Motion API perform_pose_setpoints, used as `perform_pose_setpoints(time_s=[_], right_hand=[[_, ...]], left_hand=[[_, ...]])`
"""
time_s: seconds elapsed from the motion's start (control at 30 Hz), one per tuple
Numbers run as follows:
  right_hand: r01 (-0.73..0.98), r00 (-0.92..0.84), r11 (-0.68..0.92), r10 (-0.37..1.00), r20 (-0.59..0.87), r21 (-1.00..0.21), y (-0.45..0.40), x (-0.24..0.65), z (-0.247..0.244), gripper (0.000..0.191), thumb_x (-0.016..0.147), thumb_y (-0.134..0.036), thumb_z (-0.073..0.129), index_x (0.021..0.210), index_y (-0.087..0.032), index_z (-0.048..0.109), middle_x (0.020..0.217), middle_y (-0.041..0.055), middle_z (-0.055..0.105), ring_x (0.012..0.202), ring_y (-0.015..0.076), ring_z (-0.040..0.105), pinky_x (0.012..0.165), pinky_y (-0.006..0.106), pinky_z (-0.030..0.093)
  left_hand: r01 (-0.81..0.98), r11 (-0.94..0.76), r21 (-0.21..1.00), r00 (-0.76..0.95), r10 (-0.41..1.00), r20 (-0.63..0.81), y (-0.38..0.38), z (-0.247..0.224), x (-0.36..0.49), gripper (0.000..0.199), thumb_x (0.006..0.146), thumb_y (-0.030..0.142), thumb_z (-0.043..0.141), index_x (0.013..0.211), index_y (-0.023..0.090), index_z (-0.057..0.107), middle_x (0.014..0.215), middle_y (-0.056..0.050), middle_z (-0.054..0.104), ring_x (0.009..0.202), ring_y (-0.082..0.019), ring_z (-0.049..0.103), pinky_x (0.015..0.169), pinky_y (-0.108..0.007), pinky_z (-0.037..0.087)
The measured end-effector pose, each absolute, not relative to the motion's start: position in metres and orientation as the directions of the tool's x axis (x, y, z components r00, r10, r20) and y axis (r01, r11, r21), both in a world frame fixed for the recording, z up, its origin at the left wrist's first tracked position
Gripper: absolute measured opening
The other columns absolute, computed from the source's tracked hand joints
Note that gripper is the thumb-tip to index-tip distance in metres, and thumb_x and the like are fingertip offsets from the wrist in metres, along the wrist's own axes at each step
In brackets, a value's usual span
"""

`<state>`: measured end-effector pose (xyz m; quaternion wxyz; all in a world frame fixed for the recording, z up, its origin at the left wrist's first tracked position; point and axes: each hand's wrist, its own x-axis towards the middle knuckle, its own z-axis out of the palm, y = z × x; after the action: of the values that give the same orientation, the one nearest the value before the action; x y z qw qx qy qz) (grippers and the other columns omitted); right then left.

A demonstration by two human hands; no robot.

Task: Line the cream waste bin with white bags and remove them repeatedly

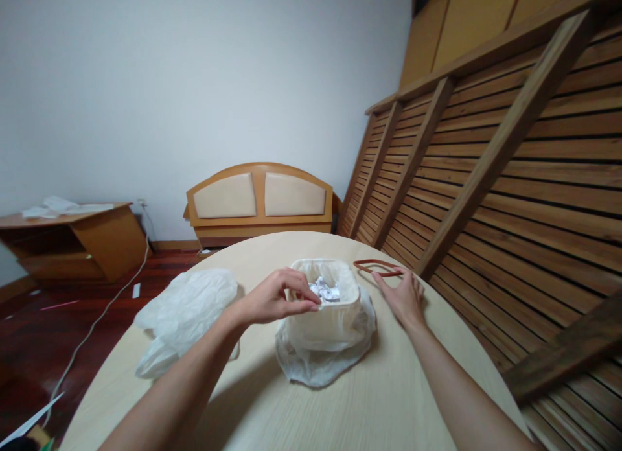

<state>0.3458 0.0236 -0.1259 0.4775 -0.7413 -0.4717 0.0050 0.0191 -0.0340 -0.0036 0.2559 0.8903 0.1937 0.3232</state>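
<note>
A small trash bin (323, 331) stands on the round table, lined with a thin white plastic bag (315, 367) folded over its rim and hanging loosely around the outside. Crumpled white paper (325, 289) lies inside. My left hand (282, 297) is at the near left of the rim, thumb and forefinger closed on the bag-covered edge. To the right of the bin, my right hand (403, 297) grips a thin brown ring (372, 263) by its right side, thumb and fingers around it, at the tabletop.
Another crumpled white plastic bag (194, 305) lies left of the bin, partly behind my left forearm. Beyond the pale round table (389, 399) stand a wooden headboard (260, 201) and a low desk (104, 237). Slatted wooden panels (486, 179) lean at the right. A white cable (104, 315) crosses the floor.
</note>
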Motion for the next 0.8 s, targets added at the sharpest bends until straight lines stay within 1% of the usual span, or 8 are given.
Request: perform_pose_setpoints(time_s=[0.1,0.27,0.47,0.67,0.8], right_hand=[[0.712,0.558,-0.185,0.734,0.386,-0.677,0.022,0.345,-0.129,0.070,0.070,-0.070,0.064,0.119,-0.021,0.055,0.134,0.0195,0.057,0.130,0.0390,0.044,0.107,0.051,0.032],[0.755,0.548,-0.287,0.770,0.327,-0.590,0.019,0.348,-0.137,0.071,0.070,-0.073,0.060,0.120,-0.022,0.056,0.141,0.0185,0.052,0.136,0.0405,0.039,0.109,0.057,0.030],[0.800,0.536,-0.370,0.795,0.285,-0.473,0.020,0.355,-0.144,0.074,0.074,-0.076,0.053,0.121,-0.019,0.056,0.140,0.0187,0.052,0.137,0.0409,0.038,0.109,0.055,0.033],[0.820,0.542,-0.428,0.795,0.273,-0.380,0.023,0.355,-0.148,0.078,0.078,-0.075,0.050,0.127,-0.015,0.056,0.142,0.0206,0.051,0.143,0.0429,0.030,0.113,0.055,0.025],[0.826,0.541,-0.440,0.795,0.275,-0.351,0.023,0.353,-0.148,0.077,0.079,-0.075,0.049,0.125,-0.014,0.058,0.137,0.0217,0.054,0.140,0.0429,0.033,0.111,0.054,0.027]], left_hand=[[0.198,-0.782,0.591,0.709,0.531,0.464,-0.034,-0.004,0.019,0.027,0.089,0.044,0.070,0.092,0.018,0.080,0.079,-0.008,0.076,0.071,-0.015,0.065,0.071,-0.029,0.049],[0.203,-0.786,0.583,0.701,0.533,0.474,-0.035,-0.004,0.020,0.028,0.089,0.045,0.070,0.090,0.019,0.080,0.076,-0.007,0.075,0.069,-0.015,0.063,0.071,-0.029,0.049],[0.201,-0.787,0.583,0.691,0.536,0.486,-0.033,-0.006,0.021,0.026,0.089,0.043,0.071,0.090,0.019,0.080,0.073,-0.006,0.072,0.067,-0.014,0.061,0.066,-0.027,0.046],[0.199,-0.790,0.580,0.690,0.533,0.489,-0.031,-0.007,0.020,0.022,0.089,0.038,0.072,0.092,0.019,0.080,0.075,-0.006,0.072,0.069,-0.014,0.061,0.067,-0.027,0.046],[0.198,-0.792,0.577,0.686,0.532,0.495,-0.032,-0.006,0.020,0.020,0.089,0.037,0.072,0.091,0.018,0.080,0.074,-0.006,0.072,0.068,-0.013,0.061,0.066,-0.026,0.046]])
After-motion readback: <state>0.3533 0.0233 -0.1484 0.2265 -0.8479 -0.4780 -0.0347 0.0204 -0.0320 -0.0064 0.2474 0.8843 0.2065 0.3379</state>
